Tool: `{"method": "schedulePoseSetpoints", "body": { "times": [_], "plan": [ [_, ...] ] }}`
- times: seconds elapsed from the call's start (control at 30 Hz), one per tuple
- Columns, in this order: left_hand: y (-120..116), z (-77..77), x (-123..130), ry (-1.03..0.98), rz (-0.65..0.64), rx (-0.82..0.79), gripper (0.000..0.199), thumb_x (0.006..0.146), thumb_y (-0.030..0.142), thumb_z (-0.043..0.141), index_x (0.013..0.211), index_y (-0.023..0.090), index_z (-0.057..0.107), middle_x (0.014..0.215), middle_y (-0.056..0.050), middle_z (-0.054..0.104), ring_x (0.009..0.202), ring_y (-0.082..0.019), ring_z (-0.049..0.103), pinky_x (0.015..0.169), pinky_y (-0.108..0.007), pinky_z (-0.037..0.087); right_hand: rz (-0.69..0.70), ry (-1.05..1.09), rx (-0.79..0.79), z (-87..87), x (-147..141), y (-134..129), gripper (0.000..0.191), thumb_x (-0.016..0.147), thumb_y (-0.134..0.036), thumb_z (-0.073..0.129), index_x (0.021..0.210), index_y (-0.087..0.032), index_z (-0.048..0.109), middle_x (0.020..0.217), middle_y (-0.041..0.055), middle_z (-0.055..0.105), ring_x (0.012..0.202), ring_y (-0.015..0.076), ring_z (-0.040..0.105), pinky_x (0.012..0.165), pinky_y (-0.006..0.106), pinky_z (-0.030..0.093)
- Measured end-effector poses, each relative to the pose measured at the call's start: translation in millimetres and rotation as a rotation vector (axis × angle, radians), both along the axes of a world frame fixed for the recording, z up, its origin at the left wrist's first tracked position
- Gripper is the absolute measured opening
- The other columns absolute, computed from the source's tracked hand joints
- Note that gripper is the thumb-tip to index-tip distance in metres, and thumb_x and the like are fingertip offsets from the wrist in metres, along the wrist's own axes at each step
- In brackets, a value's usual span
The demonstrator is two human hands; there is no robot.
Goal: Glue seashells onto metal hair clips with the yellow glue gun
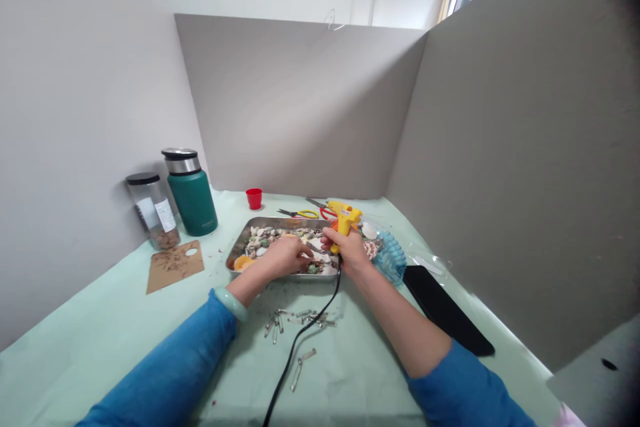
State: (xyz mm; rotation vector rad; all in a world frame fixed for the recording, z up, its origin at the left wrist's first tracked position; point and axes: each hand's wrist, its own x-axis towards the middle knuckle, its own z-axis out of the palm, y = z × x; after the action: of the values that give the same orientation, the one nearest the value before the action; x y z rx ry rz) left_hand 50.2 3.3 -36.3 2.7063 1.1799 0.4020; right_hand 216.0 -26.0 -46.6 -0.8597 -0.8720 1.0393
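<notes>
My right hand (349, 248) is wrapped round the handle of a yellow hot glue gun (345, 215), held over the right side of a metal tray (240, 240). A black cord (295, 343) runs from the gun's handle down to the near table edge. Shells and small stones (267, 237) fill the tray, with orange pieces (243, 262) at its left end. Over the tray's middle, my left hand (290, 255) has its fingertips pinched together among the shells. What sits between those fingers is too small to make out.
Several safety pins (303, 319) lie in front of the tray. Behind it are yellow-handled pliers (300, 213) and a red cup (254, 198). A green flask (191, 197), a jar (154, 212) and a brown board (176, 263) stand left. Blue shell-shaped dish (391, 259) and black slab (447, 310) lie right.
</notes>
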Motion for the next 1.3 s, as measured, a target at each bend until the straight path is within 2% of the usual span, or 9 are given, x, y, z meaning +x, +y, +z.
{"method": "schedulePoseSetpoints", "body": {
  "times": [0.17,0.4,0.53,0.7,0.77,0.9,1.03,1.17,1.3],
  "plan": [
    [-1,0.6,2,0.041,0.070,0.047,0.023,0.078,0.025,0.055,0.087,0.027,0.076,0.085,-0.005,0.067,0.079,-0.020,0.059,0.071,-0.025,0.040,0.000,0.009,-0.008,-0.6,0,0,0.041,0.057,-0.026,0.077,0.091,-0.018,0.055,0.061,-0.0050,0.060,0.049,0.0100,0.057,0.046,0.022,0.051],
    [3,-3.8,1,-0.005,0.010,0.024,0.024,0.078,0.035,0.059,0.096,0.028,0.074,0.089,-0.005,0.063,0.079,-0.019,0.059,0.072,-0.026,0.040,0.007,-0.007,0.007,-3.8,1,3,0.040,0.060,-0.027,0.076,0.093,-0.018,0.055,0.061,-0.0047,0.060,0.049,0.0108,0.057,0.046,0.022,0.050],
    [3,-4.9,2,0.016,0.000,0.013,0.021,0.079,0.033,0.058,0.089,0.027,0.076,0.083,-0.005,0.064,0.078,-0.020,0.059,0.070,-0.026,0.040,0.004,-0.015,0.006,-2.3,0,1,0.040,0.059,-0.026,0.076,0.092,-0.019,0.055,0.061,-0.0047,0.059,0.050,0.0109,0.056,0.046,0.023,0.050],
    [2,-1.9,1,-0.224,0.044,-0.002,0.018,0.080,0.030,0.056,0.082,0.021,0.071,0.086,-0.006,0.066,0.083,-0.019,0.060,0.075,-0.026,0.043,0.002,-0.019,-0.013,-0.8,1,0,0.040,0.060,-0.027,0.076,0.092,-0.019,0.054,0.061,-0.0044,0.059,0.049,0.0110,0.056,0.045,0.023,0.048],
    [4,-1.7,-2,-0.400,0.091,-0.107,0.018,0.083,0.030,0.052,0.084,0.019,0.065,0.080,-0.005,0.066,0.075,-0.018,0.062,0.069,-0.026,0.045,0.006,-0.010,-0.021,-0.7,1,1,0.040,0.059,-0.027,0.076,0.092,-0.019,0.054,0.061,-0.0044,0.059,0.049,0.0108,0.056,0.045,0.022,0.048],
    [8,-4.1,-9,-0.772,0.095,-0.551,0.021,0.086,0.038,0.048,0.089,0.018,0.052,0.059,0.001,0.060,0.053,-0.016,0.062,0.054,-0.026,0.047,-0.001,0.012,-0.022,-0.6,2,1,0.040,0.058,-0.027,0.077,0.090,-0.019,0.054,0.060,-0.0049,0.059,0.049,0.0102,0.055,0.046,0.022,0.049],
    [7,-1.9,-12,-1.049,0.060,-0.793,0.022,0.082,0.037,0.058,0.088,0.016,0.052,0.065,-0.001,0.062,0.054,-0.013,0.061,0.056,-0.026,0.050,-0.009,0.006,-0.031,-1.0,2,1,0.039,0.058,-0.027,0.076,0.090,-0.019,0.055,0.058,-0.0048,0.059,0.049,0.0107,0.056,0.047,0.022,0.050],
    [3,7.4,-12,-1.279,0.107,-0.994,0.013,0.083,0.026,0.057,0.084,0.013,0.055,0.061,0.002,0.053,0.044,-0.006,0.046,0.043,-0.018,0.039,-0.009,0.007,-0.036,-0.8,2,1,0.041,0.057,-0.027,0.077,0.091,-0.019,0.055,0.060,-0.0048,0.060,0.051,0.0110,0.057,0.048,0.023,0.051],
    [0,15.1,-14,-1.329,0.175,-1.131,0.024,0.084,0.033,0.056,0.090,0.010,0.060,0.056,0.003,0.045,0.042,-0.005,0.037,0.037,-0.017,0.026,-0.005,0.003,-0.046,0.4,2,0,0.041,0.057,-0.027,0.077,0.092,-0.020,0.055,0.063,-0.0045,0.060,0.052,0.0111,0.058,0.048,0.024,0.052]
  ]
}}
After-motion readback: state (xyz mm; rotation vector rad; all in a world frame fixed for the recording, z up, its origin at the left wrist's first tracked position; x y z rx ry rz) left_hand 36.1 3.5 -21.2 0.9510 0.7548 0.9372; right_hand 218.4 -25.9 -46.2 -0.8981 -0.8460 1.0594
